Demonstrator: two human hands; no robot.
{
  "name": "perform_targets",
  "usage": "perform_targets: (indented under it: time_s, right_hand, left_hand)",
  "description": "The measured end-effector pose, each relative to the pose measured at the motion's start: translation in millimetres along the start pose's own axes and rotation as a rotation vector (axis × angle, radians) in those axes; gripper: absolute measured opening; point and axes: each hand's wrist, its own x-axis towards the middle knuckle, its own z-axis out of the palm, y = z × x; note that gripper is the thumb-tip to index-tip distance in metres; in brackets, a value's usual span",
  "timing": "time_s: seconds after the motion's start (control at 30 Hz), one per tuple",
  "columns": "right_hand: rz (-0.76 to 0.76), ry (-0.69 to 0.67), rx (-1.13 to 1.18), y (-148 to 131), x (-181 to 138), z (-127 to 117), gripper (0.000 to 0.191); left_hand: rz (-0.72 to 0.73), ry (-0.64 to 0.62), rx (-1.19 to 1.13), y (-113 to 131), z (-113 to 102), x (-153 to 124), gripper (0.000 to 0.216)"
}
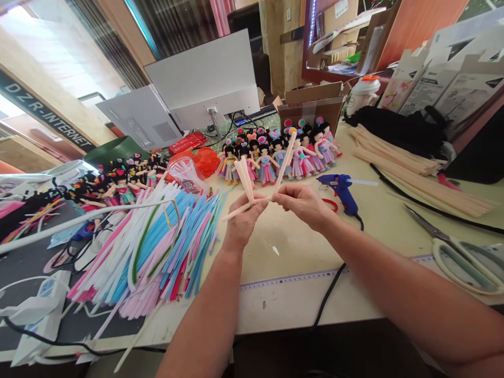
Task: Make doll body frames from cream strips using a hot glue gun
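Over the middle of the table, my left hand [243, 223] is closed around a small bundle of beige pipe cleaners [244, 178], whose ends fan upward. My right hand [301, 202] pinches another beige pipe cleaner [286, 160] close beside it, one end of it pointing up. Between the fingertips the beige stems meet, and a short piece runs from one hand to the other. Whether they are twisted together there is too small to tell. Behind the hands stand several finished pipe-cleaner dolls [265, 163] with black hair and colourful skirts.
Loose coloured pipe cleaners [157, 241] are piled on the left. To the right lie a blue glue gun [342, 191], scissors [460, 252] and more beige pipe cleaners [417, 168]. A ruler [291, 280] runs along the front; a monitor [208, 79] stands behind.
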Motion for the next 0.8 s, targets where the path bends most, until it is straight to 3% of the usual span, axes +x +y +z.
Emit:
perform_targets:
  time_s: [0.4, 0.8]
  right_hand:
    - [0.001, -0.023, 0.063, 7.6, 2.3, 1.6, 0.024]
    - [0.001, -0.012, 0.123, 6.6, 2.3, 3.4, 0.024]
  left_hand:
    - [0.010, -0.005, 0.018, -2.2, 2.2, -1.9, 0.017]
    - [-0.126, 0.012, -0.145, -5.1, 2.8, 0.7, 0.025]
